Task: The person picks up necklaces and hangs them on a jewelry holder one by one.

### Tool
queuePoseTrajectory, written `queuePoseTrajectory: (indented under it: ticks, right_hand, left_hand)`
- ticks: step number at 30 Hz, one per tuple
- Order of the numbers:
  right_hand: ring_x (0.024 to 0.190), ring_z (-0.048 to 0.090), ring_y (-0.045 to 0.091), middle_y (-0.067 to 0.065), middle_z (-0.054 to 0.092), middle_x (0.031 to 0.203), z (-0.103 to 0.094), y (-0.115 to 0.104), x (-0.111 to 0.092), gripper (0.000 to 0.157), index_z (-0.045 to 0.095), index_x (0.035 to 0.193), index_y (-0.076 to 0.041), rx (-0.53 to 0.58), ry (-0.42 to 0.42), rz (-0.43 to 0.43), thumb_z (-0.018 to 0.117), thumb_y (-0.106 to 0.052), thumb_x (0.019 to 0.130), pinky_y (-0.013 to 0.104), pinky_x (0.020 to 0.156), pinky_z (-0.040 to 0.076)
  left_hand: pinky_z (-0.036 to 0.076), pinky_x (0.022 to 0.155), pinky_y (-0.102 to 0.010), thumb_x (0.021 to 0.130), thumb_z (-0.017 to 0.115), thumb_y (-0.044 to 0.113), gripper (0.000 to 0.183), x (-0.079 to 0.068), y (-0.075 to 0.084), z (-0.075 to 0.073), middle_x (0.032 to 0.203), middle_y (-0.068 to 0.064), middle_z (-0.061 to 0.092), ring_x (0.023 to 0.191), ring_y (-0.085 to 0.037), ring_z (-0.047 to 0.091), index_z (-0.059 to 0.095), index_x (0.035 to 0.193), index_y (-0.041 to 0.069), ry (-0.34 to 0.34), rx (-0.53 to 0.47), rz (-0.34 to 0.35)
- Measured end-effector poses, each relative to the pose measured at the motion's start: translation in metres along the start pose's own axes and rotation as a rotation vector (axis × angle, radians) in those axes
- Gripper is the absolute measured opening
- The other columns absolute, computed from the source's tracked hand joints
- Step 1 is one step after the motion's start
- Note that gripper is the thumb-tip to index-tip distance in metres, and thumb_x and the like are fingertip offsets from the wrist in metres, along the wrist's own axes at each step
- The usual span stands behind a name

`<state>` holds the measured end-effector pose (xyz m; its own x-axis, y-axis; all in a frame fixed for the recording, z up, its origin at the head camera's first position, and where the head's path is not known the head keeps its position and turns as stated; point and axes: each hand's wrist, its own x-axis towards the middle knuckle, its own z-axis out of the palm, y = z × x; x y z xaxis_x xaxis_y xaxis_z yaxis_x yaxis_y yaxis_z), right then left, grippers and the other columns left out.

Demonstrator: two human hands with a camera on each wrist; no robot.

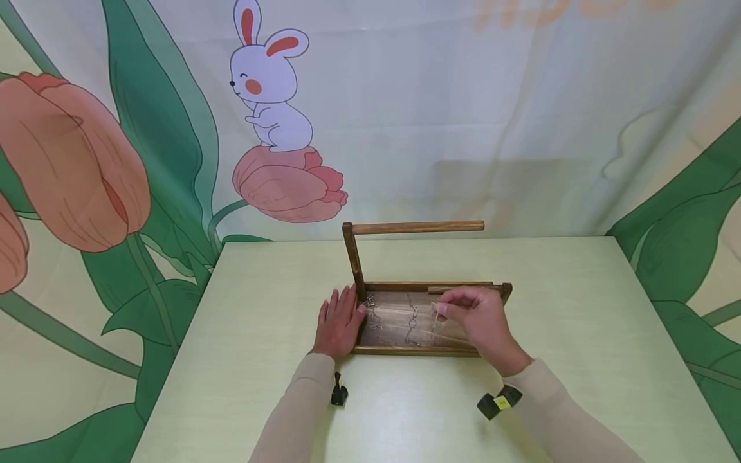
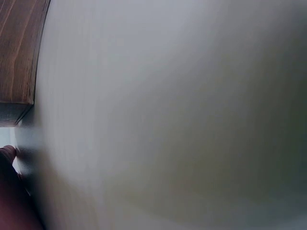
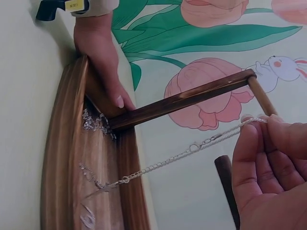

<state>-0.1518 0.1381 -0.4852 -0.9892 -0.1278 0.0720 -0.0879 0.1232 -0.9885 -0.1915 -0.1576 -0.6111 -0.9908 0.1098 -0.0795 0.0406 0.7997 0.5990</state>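
Observation:
Between the thumb and index finger of my right hand, a thin silver chain necklace with a small clasp is pinched. It slants down from the fingertips into a long wooden tray. More silver chains lie on the tray floor: a bunched chain at the left end and a chain near the middle. My left hand rests along the tray's left end, fingers extended, thumb at the rim. In the left wrist view, only part of that hand and a corner of the tray show.
From the tray's left end rises a wooden post, carrying a horizontal bar that reaches right above the back of the tray. A shorter rod sits by the back right edge. All stand on a pale table before a printed curtain.

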Motion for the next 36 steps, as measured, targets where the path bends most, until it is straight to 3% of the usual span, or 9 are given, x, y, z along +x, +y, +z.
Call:
queuePoseTrajectory:
  ticks: [4,10,16,22,36]
  right_hand:
    - [0.077,0.078,0.021,0.026,0.077,0.094,0.002,-0.005,0.002,0.007,0.077,0.095,0.004,0.004,0.007,-0.032,0.078,-0.002,0.091,0.027,0.073,0.065]
    - [0.077,0.077,0.017,0.023,0.078,0.092,0.003,-0.011,0.002,0.009,0.077,0.095,0.005,0.025,0.006,-0.055,0.078,-0.003,0.091,0.027,0.074,0.065]
    - [0.078,0.078,0.023,0.007,0.079,0.087,0.006,-0.021,0.004,0.010,0.076,0.096,0.006,0.069,0.004,-0.060,0.078,-0.003,0.091,0.031,0.077,0.066]
    - [0.076,0.076,0.015,-0.001,0.079,0.084,0.010,-0.031,0.007,0.013,0.075,0.097,0.009,0.119,-0.003,-0.061,0.077,-0.003,0.092,0.030,0.079,0.066]
    - [0.079,0.077,0.014,-0.003,0.078,0.086,0.015,-0.047,0.012,0.019,0.072,0.103,0.012,0.175,-0.007,-0.054,0.076,-0.004,0.093,0.031,0.081,0.066]
  left_hand:
    - [0.001,0.134,-0.055,0.112,0.031,0.049,0.065,0.000,0.000,0.000,0.176,-0.007,0.019,0.166,-0.033,0.006,0.017,0.169,0.020,-0.002,0.007,-0.001]
    - [0.001,0.134,-0.055,0.112,0.031,0.049,0.065,0.000,0.000,0.003,0.176,-0.006,0.020,0.166,-0.033,0.006,0.017,0.169,0.021,-0.007,0.014,-0.006]
    - [0.001,0.134,-0.055,0.112,0.031,0.048,0.064,0.001,-0.002,0.004,0.176,-0.006,0.021,0.166,-0.033,0.007,0.017,0.169,0.021,-0.001,0.018,-0.005]
    - [0.001,0.134,-0.055,0.112,0.032,0.049,0.064,0.002,-0.003,0.003,0.176,-0.006,0.020,0.166,-0.032,0.006,0.018,0.169,0.021,0.005,0.006,-0.005]
    - [0.002,0.134,-0.054,0.112,0.032,0.049,0.064,0.002,-0.003,0.003,0.176,-0.005,0.021,0.166,-0.032,0.007,0.018,0.169,0.023,0.014,0.017,-0.004]
